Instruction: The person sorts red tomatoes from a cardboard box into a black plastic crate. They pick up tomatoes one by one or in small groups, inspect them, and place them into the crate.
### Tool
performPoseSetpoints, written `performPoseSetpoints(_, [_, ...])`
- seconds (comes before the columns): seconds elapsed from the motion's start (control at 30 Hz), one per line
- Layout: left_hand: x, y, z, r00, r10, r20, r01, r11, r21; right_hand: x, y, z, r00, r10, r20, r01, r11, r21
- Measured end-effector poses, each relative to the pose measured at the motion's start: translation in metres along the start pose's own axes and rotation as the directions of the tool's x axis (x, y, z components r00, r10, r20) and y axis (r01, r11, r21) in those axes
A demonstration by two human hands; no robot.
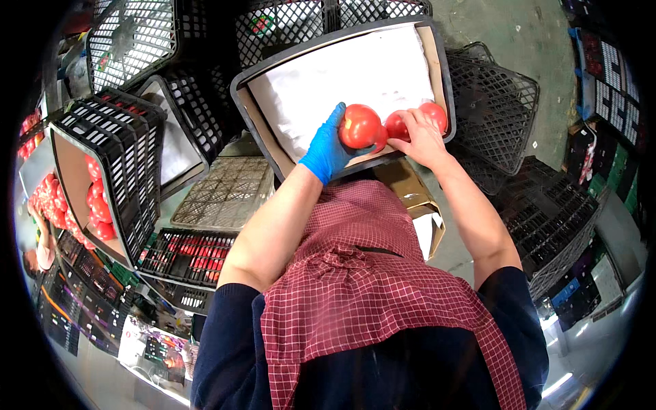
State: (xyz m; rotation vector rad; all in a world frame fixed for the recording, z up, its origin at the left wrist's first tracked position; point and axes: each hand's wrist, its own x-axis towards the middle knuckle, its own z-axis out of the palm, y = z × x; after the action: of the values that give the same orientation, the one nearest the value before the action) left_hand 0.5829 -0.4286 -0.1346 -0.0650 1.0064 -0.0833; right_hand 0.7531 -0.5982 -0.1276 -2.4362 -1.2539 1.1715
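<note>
A black plastic crate [451, 110] lined with brown cardboard and white paper [343, 77] is tilted before me. My left hand [328, 146], in a blue glove, holds a large red tomato [360, 126] over the crate's near side. A second tomato [380, 141] shows just beside and below it, partly hidden; whether the glove also holds it is unclear. My bare right hand [423, 137] has its fingers over a tomato [395, 126] in the near right corner. Another tomato [434, 114] sits against the right wall, partly behind those fingers.
At left, a tipped black crate [146, 169] holds several tomatoes [100, 205]. A paper-lined crate [177, 138] stands beside it. Stacked empty-looking crates [492, 102] are at right. An opened cardboard box [410, 189] lies below the crate. Another person's arm [43, 228] shows far left.
</note>
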Motion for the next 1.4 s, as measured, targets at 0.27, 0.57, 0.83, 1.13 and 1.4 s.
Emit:
performPoseSetpoints(0.27, [-0.020,0.021,0.011,0.982,0.183,0.042,-0.187,0.967,0.172,0.031,0.007,0.035,0.985,0.133,0.110,-0.077,0.909,-0.411])
performPoseSetpoints(0.57, [-0.034,0.029,-0.031,0.999,-0.040,0.008,0.036,0.954,0.297,-0.019,-0.043,-0.018,0.987,-0.024,-0.159,0.132,0.687,0.715])
performPoseSetpoints(0.83, [-0.164,0.066,-0.030,0.911,-0.273,0.308,0.154,0.920,0.360,-0.033,-0.179,-0.042,0.914,-0.351,-0.205,0.353,0.436,0.828])
performPoseSetpoints(1.13, [-0.294,0.129,-0.110,0.850,0.281,0.446,-0.430,0.859,0.278,-0.001,-0.349,-0.024,0.819,-0.574,-0.019,0.399,0.546,0.737])
performPoseSetpoints(1.4, [-0.438,0.194,-0.237,0.888,0.436,0.148,-0.431,0.900,-0.066,0.035,-0.562,0.010,0.593,-0.805,0.039,0.608,0.478,0.634])
